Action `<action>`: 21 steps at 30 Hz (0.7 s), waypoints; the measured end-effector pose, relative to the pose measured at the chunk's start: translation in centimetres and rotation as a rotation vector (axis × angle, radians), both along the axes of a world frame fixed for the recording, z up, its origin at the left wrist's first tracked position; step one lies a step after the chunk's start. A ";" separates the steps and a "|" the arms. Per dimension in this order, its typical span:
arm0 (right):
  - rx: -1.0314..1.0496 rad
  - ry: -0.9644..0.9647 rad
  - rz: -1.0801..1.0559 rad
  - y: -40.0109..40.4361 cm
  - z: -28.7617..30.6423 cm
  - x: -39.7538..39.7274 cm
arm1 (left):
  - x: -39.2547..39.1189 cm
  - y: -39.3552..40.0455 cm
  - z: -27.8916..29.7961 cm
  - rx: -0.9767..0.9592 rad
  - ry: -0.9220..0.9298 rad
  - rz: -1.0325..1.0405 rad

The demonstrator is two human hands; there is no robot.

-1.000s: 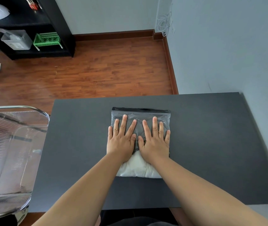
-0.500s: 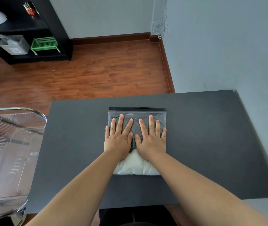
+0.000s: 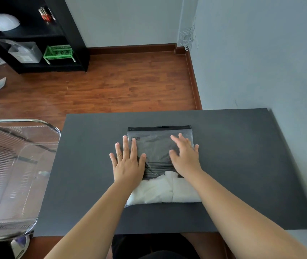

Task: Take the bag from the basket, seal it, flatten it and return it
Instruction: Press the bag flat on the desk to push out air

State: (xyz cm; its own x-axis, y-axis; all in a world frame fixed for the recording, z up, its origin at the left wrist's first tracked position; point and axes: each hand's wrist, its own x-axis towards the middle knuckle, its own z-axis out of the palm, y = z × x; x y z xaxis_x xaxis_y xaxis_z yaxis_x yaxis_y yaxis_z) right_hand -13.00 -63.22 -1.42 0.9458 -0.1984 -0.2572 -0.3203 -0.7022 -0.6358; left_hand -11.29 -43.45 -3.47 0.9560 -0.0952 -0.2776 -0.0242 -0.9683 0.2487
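Head view: clear bag (image 3: 157, 152) (white contents) flat.

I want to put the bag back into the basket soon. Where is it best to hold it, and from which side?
Probably the two far corners of the zip-seal bag, at its dark sealed strip, one per hand. That end lies flat and empty; the white folded contents bulk the near end. Slide the fingers under from the left and right edges, since the basket stands left.

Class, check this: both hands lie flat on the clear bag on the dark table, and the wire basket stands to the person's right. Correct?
Not quite. In the head view the wire basket stands to the person's left. Both the left hand and right hand do lie flat on the clear bag on the dark table.
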 end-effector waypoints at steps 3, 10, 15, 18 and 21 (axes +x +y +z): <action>-0.055 -0.168 -0.162 0.3 1.2 1.2 | 0.8 -2.2 1.1 -0.067 -0.079 -0.073; -0.362 0.059 0.252 1.8 -2.7 0.8 | 3.0 -3.8 -0.6 0.017 -0.032 -0.293; -0.422 0.031 0.260 0.6 -3.8 0.7 | 2.8 -3.0 -1.6 0.024 -0.057 -0.296; -0.421 0.030 0.249 0.5 -3.8 0.7 | 2.9 -3.0 -1.7 0.017 -0.070 -0.283; -0.426 0.024 0.234 0.5 -4.1 0.6 | 2.9 -2.9 -1.9 0.016 -0.084 -0.286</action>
